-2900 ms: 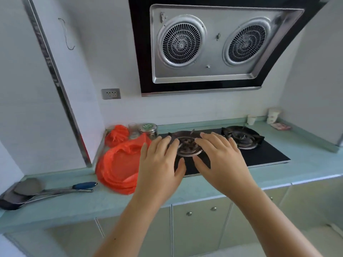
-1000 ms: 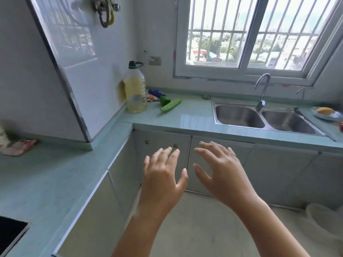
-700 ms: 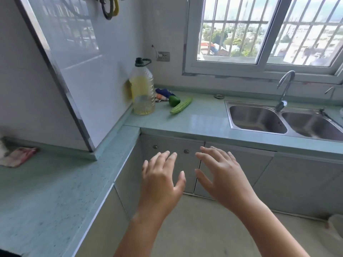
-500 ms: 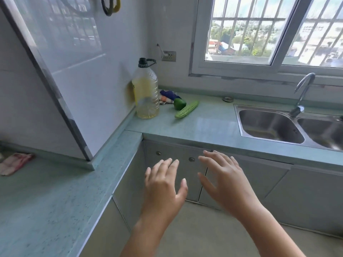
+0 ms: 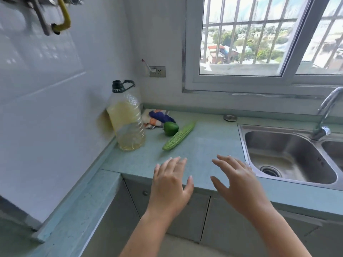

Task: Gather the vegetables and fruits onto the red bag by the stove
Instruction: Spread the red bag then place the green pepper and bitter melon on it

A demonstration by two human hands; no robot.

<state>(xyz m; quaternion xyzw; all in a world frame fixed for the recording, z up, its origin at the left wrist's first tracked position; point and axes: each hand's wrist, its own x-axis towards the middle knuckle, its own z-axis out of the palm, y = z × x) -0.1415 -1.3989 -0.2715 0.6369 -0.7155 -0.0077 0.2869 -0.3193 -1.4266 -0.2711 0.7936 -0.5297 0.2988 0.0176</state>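
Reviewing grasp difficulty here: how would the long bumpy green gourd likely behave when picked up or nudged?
The gourd looks stiff, so it should probably lift in one piece. Its ridged skin likely gives grip. Being long and rounded, it may roll sideways if nudged, perhaps against the green pepper beside it.

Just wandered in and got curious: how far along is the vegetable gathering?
Nothing looks gathered yet. Both the left hand and right hand are open and empty, hovering over the counter. The green pepper and the bumpy gourd lie beside the oil bottle, untouched. Picking them up and carrying them to the red bag, which is out of view, is all left.
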